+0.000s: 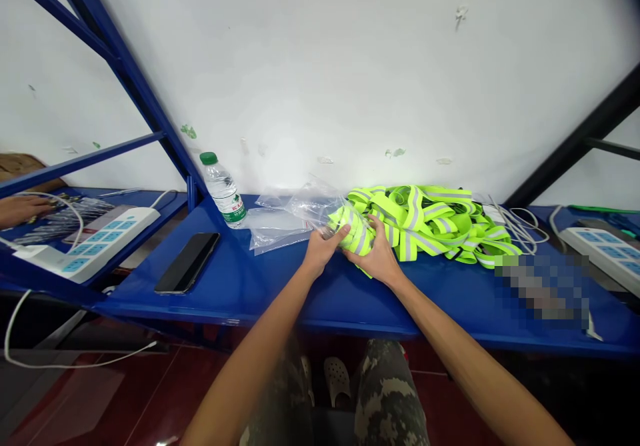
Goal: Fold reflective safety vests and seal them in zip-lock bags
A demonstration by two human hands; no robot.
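Note:
Over the blue table [280,286], my left hand [321,249] pinches the mouth of a clear plastic bag [315,203] at the bundle's left side. A folded bundle of neon yellow reflective straps [356,227] sits between my hands, its left end at the bag. My right hand [376,254] is wrapped round the bundle's right and lower side. Just to the right lies a loose heap of the same yellow straps [425,216] with grey reflective stripes. More flat clear bags [275,228] lie to the left of my left hand.
A water bottle [224,193] with a green cap and a black phone [187,263] stand and lie at the left. White power strips [107,239] [603,249] are at both sides. White cables [525,226] lie right of the heap. Another person's hand [25,209] is at far left.

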